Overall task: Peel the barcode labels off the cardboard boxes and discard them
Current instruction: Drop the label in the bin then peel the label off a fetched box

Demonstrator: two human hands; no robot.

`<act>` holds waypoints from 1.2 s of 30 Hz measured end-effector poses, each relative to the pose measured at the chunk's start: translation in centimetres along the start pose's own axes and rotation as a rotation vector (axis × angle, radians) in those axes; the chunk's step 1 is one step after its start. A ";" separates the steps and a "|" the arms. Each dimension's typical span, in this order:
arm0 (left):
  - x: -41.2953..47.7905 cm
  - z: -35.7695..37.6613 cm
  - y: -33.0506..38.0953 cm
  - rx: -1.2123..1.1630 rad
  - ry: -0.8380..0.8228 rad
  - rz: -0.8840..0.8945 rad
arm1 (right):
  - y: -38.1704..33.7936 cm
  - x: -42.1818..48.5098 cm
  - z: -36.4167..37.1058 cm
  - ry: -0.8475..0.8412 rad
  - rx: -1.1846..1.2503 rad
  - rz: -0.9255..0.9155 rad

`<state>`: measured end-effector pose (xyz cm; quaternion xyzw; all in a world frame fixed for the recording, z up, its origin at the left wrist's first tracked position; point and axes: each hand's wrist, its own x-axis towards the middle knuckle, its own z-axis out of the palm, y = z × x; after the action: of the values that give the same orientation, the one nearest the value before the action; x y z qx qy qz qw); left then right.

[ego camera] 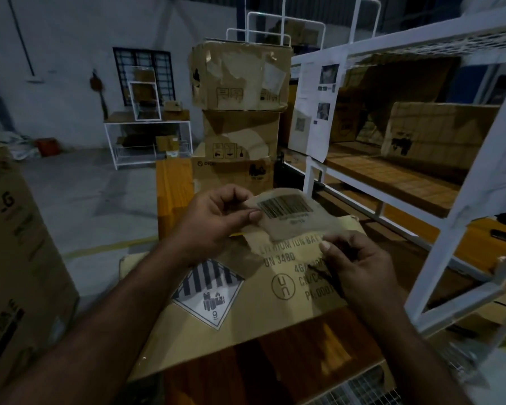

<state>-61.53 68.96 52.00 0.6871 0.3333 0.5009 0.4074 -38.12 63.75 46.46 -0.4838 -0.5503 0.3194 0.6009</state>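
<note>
Flattened beneath my wrists lies the printed brown cardboard box (246, 325). Over its far edge, my left hand (214, 220) pinches the left end of the torn tan barcode label (287, 217), and my right hand (360, 267) pinches its lower right corner. Its long axis runs between them.

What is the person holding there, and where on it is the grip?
A barcode label. The left hand pinches its left edge; the right hand pinches its lower right edge, above the flattened cardboard box.
</note>
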 end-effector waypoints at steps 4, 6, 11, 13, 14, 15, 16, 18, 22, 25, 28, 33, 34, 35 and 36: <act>0.3 0.0 -1.0 0.106 0.119 0.106 | 1.4 -0.9 2.2 -0.057 -0.499 -0.307; 0.6 -0.1 -1.5 0.126 0.166 0.098 | 1.8 -1.2 3.5 -0.142 -0.732 -0.383; 1.4 0.2 -2.8 0.410 0.388 0.010 | 0.5 -0.8 5.0 -0.320 -0.922 -0.282; 2.2 0.3 -2.9 0.590 0.461 -0.029 | -0.2 -0.6 5.5 -0.338 -0.963 -0.278; 2.7 0.4 -3.0 0.662 0.486 -0.057 | -0.5 -0.7 6.0 -0.375 -0.986 -0.290; 3.2 0.5 -3.1 0.728 0.511 -0.089 | -0.6 -1.2 6.7 -0.420 -1.014 -0.311; 3.7 0.6 -3.1 0.782 0.531 -0.116 | -0.5 -1.9 7.4 -0.453 -1.045 -0.356; 4.6 0.6 -3.2 0.847 0.549 -0.152 | -0.7 -3.0 8.4 -0.457 -1.096 -0.452; 5.2 -0.2 -3.8 0.814 0.558 -0.143 | -1.4 -0.4 10.1 -0.549 -1.195 -0.338; 5.0 -0.4 -4.1 0.774 0.530 -0.116 | -1.4 2.9 11.6 -0.474 -1.233 -0.303; 5.2 -0.9 -4.0 0.786 0.538 -0.137 | -1.4 3.1 11.0 -0.555 -1.277 -0.319; 6.2 -1.0 -4.1 0.755 0.542 -0.176 | -2.5 -1.0 6.9 -0.726 -1.370 -0.278; 6.1 -0.9 -4.2 0.762 0.538 -0.165 | -2.6 -1.3 6.5 -0.730 -1.360 -0.256; 5.9 -0.8 -4.2 0.775 0.535 -0.144 | -2.6 -1.5 6.4 -0.722 -1.348 -0.239; 5.8 -0.8 -4.3 0.792 0.530 -0.120 | -2.5 -1.5 6.5 -0.706 -1.337 -0.222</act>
<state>-60.88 76.07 50.69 0.6175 0.6301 0.4688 0.0434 -45.06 63.08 47.80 -0.5556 -0.8314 -0.0085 -0.0029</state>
